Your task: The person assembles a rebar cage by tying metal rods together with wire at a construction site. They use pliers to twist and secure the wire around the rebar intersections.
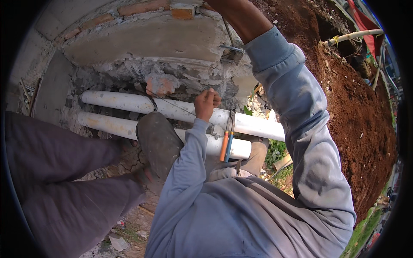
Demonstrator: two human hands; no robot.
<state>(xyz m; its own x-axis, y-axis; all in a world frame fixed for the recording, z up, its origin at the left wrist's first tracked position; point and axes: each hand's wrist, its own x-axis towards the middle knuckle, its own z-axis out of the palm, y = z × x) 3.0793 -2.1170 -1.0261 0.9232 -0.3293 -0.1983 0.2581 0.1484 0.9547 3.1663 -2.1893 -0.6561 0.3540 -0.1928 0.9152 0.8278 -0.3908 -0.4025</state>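
Note:
My left hand (207, 104) is closed in a fist over the upper of two white pipes. A thin wire (178, 106) runs along that pipe to the fist and seems held in it. Dark wire (152, 103) loops round the upper white pipe (120, 99) farther left. Just right of my hand, pliers (227, 139) with one orange and one blue handle lie across the pipes. The lower white pipe (107, 123) passes behind my knee. My right arm reaches up past the top edge, so the right hand is out of sight.
Behind the pipes stands a rough concrete wall (142, 41) with a broken brick chunk (161, 84). A metal rod (232, 48) sticks out near my right forearm. Another person's dark-trousered legs (69, 189) are close on the left. Red-brown soil (357, 129) rises on the right.

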